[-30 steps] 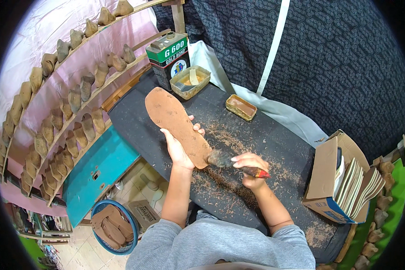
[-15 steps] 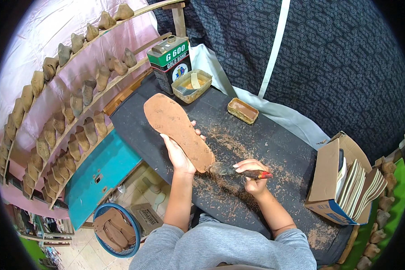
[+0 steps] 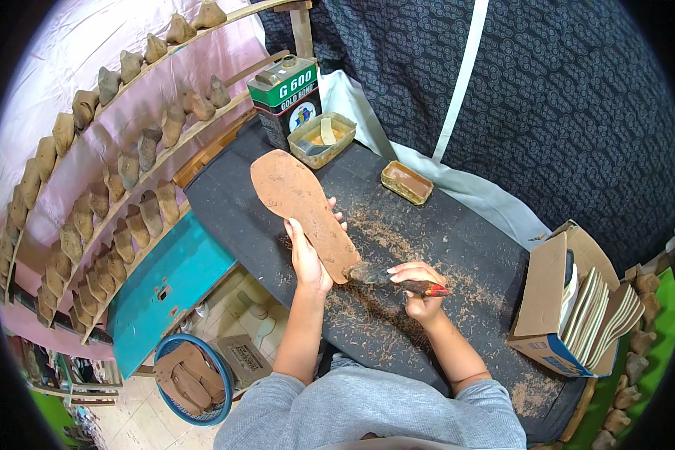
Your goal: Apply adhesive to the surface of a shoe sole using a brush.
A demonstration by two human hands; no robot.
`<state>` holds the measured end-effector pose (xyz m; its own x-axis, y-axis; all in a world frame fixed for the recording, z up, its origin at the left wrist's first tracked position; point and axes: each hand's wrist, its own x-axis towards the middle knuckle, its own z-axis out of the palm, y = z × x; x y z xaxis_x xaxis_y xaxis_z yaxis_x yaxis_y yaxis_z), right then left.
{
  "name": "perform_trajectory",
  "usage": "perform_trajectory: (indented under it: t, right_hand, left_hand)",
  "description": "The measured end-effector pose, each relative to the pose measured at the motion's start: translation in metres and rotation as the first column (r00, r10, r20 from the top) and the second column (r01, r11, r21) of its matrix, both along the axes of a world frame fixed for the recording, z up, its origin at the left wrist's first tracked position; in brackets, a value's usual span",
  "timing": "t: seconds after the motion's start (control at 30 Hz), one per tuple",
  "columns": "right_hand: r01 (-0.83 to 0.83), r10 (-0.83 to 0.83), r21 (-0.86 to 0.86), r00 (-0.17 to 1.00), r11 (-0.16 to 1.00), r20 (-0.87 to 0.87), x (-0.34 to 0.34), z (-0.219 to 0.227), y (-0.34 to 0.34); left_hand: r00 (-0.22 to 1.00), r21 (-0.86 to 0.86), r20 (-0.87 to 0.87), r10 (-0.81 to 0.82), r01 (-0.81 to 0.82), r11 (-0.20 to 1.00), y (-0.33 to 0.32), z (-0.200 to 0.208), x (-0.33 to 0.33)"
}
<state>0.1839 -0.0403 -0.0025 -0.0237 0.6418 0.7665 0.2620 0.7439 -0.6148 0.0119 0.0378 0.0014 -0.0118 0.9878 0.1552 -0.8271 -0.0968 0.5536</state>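
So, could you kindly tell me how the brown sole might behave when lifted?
The brown sole is probably fairly stiff: its far end shows no obvious droop beyond the left hand. It seems light, looking thin and held one-handed.

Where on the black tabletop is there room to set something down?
Barest: the black tabletop left of the shoe sole, toward the teal board; a smaller patch between the tub and small tin. Crowded: shavings around the brush; the carton at right.

sole (image 3: pixel 301 206) — tan, dark smudges | curtain (image 3: pixel 570 112) — black, pale swirls | board (image 3: pixel 139 322): teal | shirt (image 3: pixel 367 409): grey
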Motion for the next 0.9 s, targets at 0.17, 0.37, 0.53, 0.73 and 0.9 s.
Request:
perform_trajectory:
  t: [0.17,0.37,0.53,0.73,0.9]
  right_hand:
    - [0.051,-0.051,0.001,0.998,0.999,0.029,0.004,0.006,0.003]
    - [0.197,-0.193,0.045,0.978,0.979,-0.073,0.015,0.008,0.022]
    - [0.401,-0.409,-0.081,0.901,0.912,-0.145,0.033,0.005,0.065]
    - [0.594,-0.599,-0.148,0.800,0.790,0.014,0.063,-0.019,0.125]
    - [0.638,-0.626,-0.073,0.767,0.766,0.139,0.073,-0.040,0.154]
  left_hand:
    - [0.998,-0.025,-0.048,0.051,-0.052,0.998,0.001,-0.002,0.000]
    - [0.997,-0.025,-0.019,0.074,-0.075,0.997,0.006,-0.003,-0.008]
    - [0.999,-0.061,0.007,0.039,-0.039,0.997,0.004,-0.012,-0.008]
    - [1.000,-0.068,-0.001,0.006,-0.006,0.998,0.001,-0.009,0.000]
    - [0.999,-0.061,0.037,-0.040,0.042,0.997,0.004,-0.011,0.004]
